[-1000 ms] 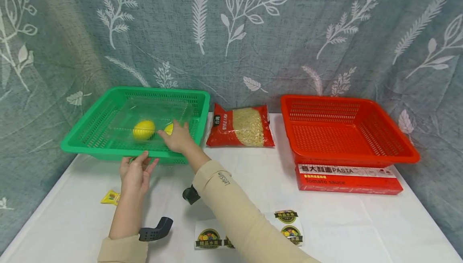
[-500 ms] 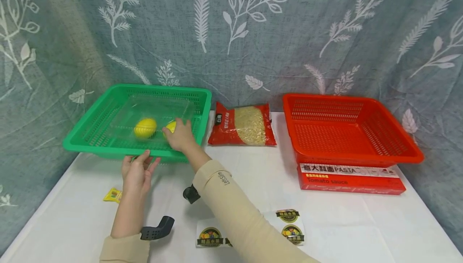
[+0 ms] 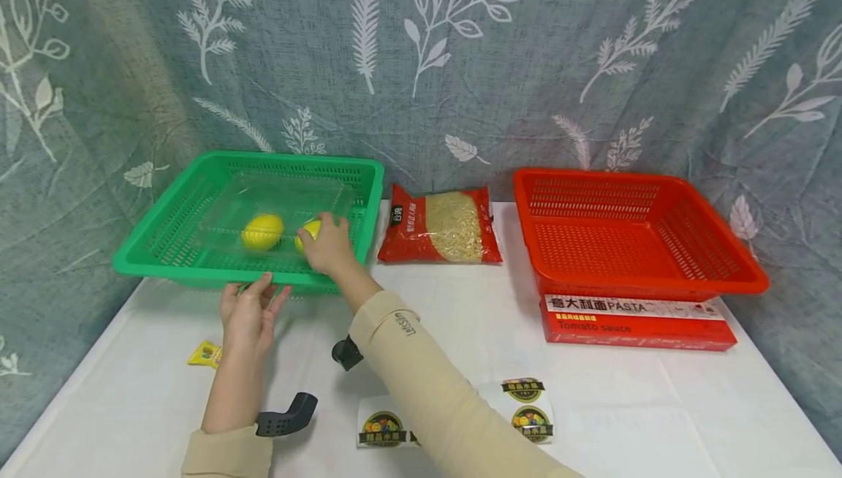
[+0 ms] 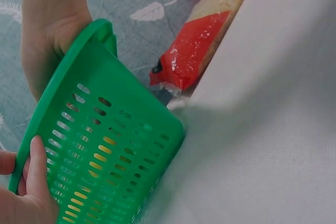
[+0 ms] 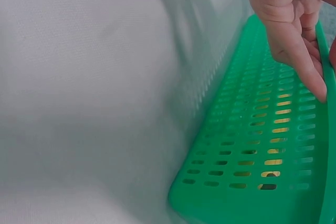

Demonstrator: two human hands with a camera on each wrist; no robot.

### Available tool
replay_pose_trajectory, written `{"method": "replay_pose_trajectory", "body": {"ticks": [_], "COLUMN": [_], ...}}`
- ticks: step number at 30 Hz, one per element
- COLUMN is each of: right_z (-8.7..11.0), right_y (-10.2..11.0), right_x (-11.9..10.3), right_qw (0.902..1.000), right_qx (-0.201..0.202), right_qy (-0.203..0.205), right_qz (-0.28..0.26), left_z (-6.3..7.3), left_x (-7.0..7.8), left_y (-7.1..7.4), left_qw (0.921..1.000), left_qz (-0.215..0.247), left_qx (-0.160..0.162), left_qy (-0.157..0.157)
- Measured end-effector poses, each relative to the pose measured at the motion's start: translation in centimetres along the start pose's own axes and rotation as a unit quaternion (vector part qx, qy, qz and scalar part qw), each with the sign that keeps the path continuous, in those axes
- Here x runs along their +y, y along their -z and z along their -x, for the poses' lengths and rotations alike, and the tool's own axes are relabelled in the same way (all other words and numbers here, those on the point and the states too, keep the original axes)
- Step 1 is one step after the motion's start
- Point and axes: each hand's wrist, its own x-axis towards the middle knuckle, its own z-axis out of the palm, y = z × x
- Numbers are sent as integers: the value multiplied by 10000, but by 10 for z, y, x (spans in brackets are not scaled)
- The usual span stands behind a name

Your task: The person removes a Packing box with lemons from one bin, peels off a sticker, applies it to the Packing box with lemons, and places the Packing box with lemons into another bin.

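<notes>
A green basket [image 3: 210, 271] stands at the back left, with a clear plastic container [image 3: 224, 207] inside. Two lemons are in the container: one lemon [image 3: 262, 232] lies toward the middle, the other lemon [image 3: 309, 232] toward the right. My right hand [image 3: 331, 248] reaches over the front rim, its thumb and fingers around the right lemon; the palm hides part of it. With my left hand [image 3: 248, 313] I grip the basket's front rim from the near side. The left wrist view shows the left hand's fingers [image 4: 38, 169] against the slotted wall, just under the rim.
A red bag of pasta [image 3: 447, 226] lies right of the green basket. Farther right, a red basket [image 3: 638, 288] stands behind a red pasta box [image 3: 638, 328]. A small yellow packet [image 3: 205, 354] and a sheet of round fruit stickers [image 3: 383, 428] lie nearer me.
My right hand's thumb has come in closer to the right lemon, and the fingers have drawn together around it. The left hand has stayed at the basket's rim.
</notes>
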Motion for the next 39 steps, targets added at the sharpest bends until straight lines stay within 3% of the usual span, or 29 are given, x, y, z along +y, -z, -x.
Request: {"method": "replay_pose_trajectory", "body": {"ticks": [24, 39], "right_z": [2, 4], "right_y": [-1, 1], "right_x": [0, 0], "right_qw": [9968, 9858], "right_qx": [570, 1152], "right_qy": [144, 229], "right_qz": [-539, -1197], "left_z": [-1, 0], "left_x": [0, -2], "left_y": [2, 3], "left_qw": [9998, 9998], "left_qz": [165, 190], "left_qx": [-1, 15], "left_qy": [60, -14]}}
